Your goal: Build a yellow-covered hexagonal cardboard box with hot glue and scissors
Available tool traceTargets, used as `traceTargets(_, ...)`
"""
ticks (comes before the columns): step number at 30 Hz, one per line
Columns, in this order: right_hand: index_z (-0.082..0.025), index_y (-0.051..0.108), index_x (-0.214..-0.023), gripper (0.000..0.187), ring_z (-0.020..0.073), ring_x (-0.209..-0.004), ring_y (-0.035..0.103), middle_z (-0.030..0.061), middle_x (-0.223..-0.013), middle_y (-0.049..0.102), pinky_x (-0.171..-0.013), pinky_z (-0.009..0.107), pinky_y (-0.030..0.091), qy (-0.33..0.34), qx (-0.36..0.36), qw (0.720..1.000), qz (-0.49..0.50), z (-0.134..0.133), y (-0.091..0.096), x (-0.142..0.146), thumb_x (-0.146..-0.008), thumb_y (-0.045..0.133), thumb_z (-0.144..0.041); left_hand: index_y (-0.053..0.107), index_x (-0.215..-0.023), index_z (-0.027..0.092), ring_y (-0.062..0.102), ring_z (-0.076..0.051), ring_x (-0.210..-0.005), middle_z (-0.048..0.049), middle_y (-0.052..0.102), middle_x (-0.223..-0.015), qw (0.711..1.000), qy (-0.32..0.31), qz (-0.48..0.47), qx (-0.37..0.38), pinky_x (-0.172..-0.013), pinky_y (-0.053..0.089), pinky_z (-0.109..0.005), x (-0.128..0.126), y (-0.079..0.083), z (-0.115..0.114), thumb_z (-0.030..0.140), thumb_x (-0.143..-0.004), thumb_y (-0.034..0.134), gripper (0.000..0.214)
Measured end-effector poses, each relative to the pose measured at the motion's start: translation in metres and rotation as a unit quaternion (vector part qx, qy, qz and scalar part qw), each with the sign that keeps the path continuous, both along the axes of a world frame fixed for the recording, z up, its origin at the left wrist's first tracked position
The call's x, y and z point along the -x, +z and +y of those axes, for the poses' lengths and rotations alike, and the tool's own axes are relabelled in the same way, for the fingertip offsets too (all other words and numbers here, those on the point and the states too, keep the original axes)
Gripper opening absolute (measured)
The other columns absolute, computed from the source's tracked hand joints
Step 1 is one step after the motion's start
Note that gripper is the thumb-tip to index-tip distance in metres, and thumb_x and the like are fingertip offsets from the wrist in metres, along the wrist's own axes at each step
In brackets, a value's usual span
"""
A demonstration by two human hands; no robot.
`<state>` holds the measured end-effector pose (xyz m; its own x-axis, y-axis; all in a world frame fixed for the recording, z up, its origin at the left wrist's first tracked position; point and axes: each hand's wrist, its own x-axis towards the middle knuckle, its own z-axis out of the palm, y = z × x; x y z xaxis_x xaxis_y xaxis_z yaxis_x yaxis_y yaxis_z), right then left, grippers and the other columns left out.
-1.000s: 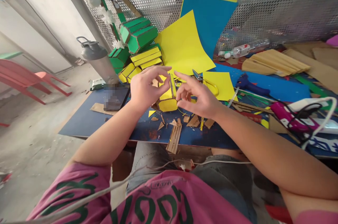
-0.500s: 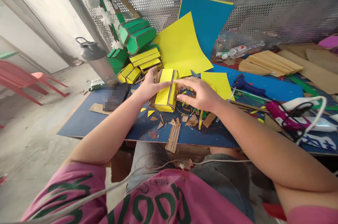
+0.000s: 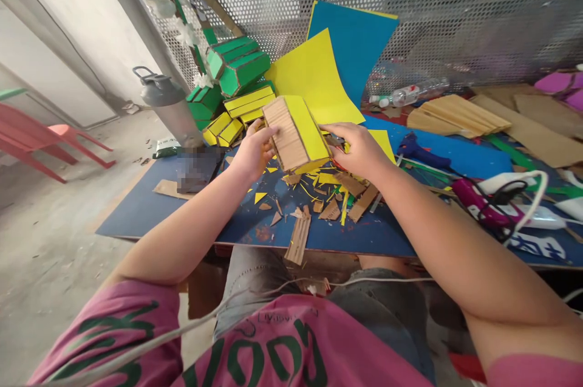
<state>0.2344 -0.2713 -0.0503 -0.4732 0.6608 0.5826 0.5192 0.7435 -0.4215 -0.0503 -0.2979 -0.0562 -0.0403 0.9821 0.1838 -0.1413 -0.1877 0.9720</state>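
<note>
A cardboard box with several sides (image 3: 300, 132), partly covered in yellow sheet, is tilted above the blue tabletop. One bare brown corrugated side faces up on the left, with yellow faces beside it. My left hand (image 3: 255, 150) grips that bare side, its thumb on top and the other fingers curled below. On the right edge of the box, my right hand (image 3: 355, 147) has its fingers closed, the fingertips partly hidden. Something red shows under the right hand; I cannot make it out. Cardboard and yellow scraps (image 3: 330, 192) lie below the box.
Green and yellow cardboard shapes (image 3: 241, 65) are stacked at the back left, near a grey-lidded bottle (image 3: 164, 98). Yellow (image 3: 314, 71) and blue sheets (image 3: 357, 41) lean on the perforated screen. A blue glue gun (image 3: 423, 150) and a magenta tool (image 3: 478, 202) lie right.
The box has been lifted and turned, so its bare brown side now faces up. Both hands have shifted with it, and the right hand has moved slightly right.
</note>
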Motion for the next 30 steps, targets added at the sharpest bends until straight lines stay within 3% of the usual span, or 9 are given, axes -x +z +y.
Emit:
traceTargets(4,-0.024,0.082,-0.144,0.046,0.0398,-0.138,0.074,0.0129,-0.144,0.083,-0.123,0.064,0.055,-0.015,0.011,1.0,0.015,0.008,-0.009,0.0,-0.101,0.067,-0.029,0.067,-0.14,0.03,0.072,-0.038,-0.141,-0.0103,0.072,-0.157,0.996,-0.056,-0.04,0.058,-0.112,0.064,-0.057,-0.004,0.0,-0.006,0.054,-0.083,0.089,0.066)
traceTargets(7,-0.024,0.083,-0.143,0.043,0.0397,-0.139,0.073,0.0132,-0.144,0.083,-0.123,0.064,0.055,-0.013,0.029,0.999,0.019,0.008,-0.013,0.001,-0.105,0.064,-0.034,0.066,-0.141,0.034,0.07,-0.041,-0.145,-0.0077,0.071,-0.16,0.994,-0.074,-0.039,0.072,-0.11,0.064,-0.06,-0.007,-0.002,-0.01,0.058,-0.083,0.093,0.068)
traceTargets(11,-0.025,0.081,-0.144,0.044,0.0395,-0.142,0.071,0.0136,-0.146,0.081,-0.124,0.064,0.053,-0.006,0.035,0.999,0.039,0.004,-0.01,0.002,-0.109,0.062,-0.042,0.066,-0.139,0.035,0.071,-0.04,-0.143,-0.0058,0.072,-0.157,0.995,-0.067,-0.04,0.06,-0.105,0.066,-0.057,-0.006,-0.004,-0.008,0.061,-0.085,0.091,0.065)
traceTargets(16,-0.026,0.082,-0.136,0.046,0.0392,-0.138,0.07,0.0149,-0.139,0.08,-0.124,0.063,0.053,-0.013,0.02,0.997,0.079,0.0,-0.003,0.002,-0.104,0.071,-0.057,0.066,-0.134,0.036,0.073,-0.036,-0.138,-0.0047,0.071,-0.155,0.997,-0.019,-0.046,0.06,-0.095,0.068,-0.05,0.003,-0.002,0.001,0.062,-0.085,0.09,0.06)
traceTargets(19,-0.028,0.077,-0.141,0.056,0.0375,-0.127,0.073,0.014,-0.134,0.077,-0.117,0.061,0.058,0.011,0.037,0.996,0.078,-0.004,-0.003,0.002,-0.099,0.078,-0.064,0.061,-0.14,0.039,0.073,-0.035,-0.139,-0.0058,0.068,-0.158,0.999,0.035,-0.019,0.017,-0.096,0.069,-0.05,0.007,-0.002,0.005,0.065,-0.086,0.087,0.065)
traceTargets(21,-0.029,0.069,-0.153,0.073,0.0374,-0.123,0.075,0.0147,-0.139,0.074,-0.113,0.061,0.061,0.035,0.064,0.996,0.058,-0.008,-0.005,0.004,-0.093,0.084,-0.068,0.055,-0.149,0.041,0.073,-0.034,-0.139,-0.0085,0.067,-0.159,0.997,0.07,0.019,-0.04,-0.095,0.069,-0.049,0.005,-0.003,0.005,0.068,-0.088,0.084,0.073)
traceTargets(24,-0.029,0.056,-0.168,0.095,0.0401,-0.13,0.073,0.0177,-0.152,0.069,-0.119,0.065,0.059,0.05,0.081,0.995,0.011,-0.015,-0.011,0.01,-0.088,0.09,-0.067,0.045,-0.16,0.04,0.072,-0.032,-0.139,-0.0126,0.064,-0.159,0.984,0.082,0.079,-0.134,-0.098,0.068,-0.046,0.0,-0.003,0.0,0.068,-0.091,0.083,0.084)
traceTargets(27,-0.026,0.051,-0.173,0.093,0.0401,-0.144,0.068,0.0188,-0.16,0.066,-0.13,0.065,0.052,0.057,0.07,0.996,-0.014,-0.016,-0.015,0.013,-0.093,0.087,-0.057,0.046,-0.162,0.037,0.069,-0.033,-0.142,-0.0142,0.062,-0.16,0.971,0.075,0.132,-0.184,-0.108,0.066,-0.046,-0.004,-0.003,-0.007,0.061,-0.089,0.089,0.087)
traceTargets(30,-0.023,0.055,-0.169,0.079,0.0355,-0.142,0.071,0.0186,-0.16,0.069,-0.129,0.059,0.054,0.063,0.082,0.995,-0.013,-0.006,-0.015,0.006,-0.098,0.081,-0.046,0.047,-0.163,0.036,0.067,-0.037,-0.144,-0.0157,0.059,-0.16,0.967,0.081,0.165,-0.178,-0.11,0.067,-0.053,-0.005,-0.005,-0.009,0.05,-0.084,0.094,0.092)
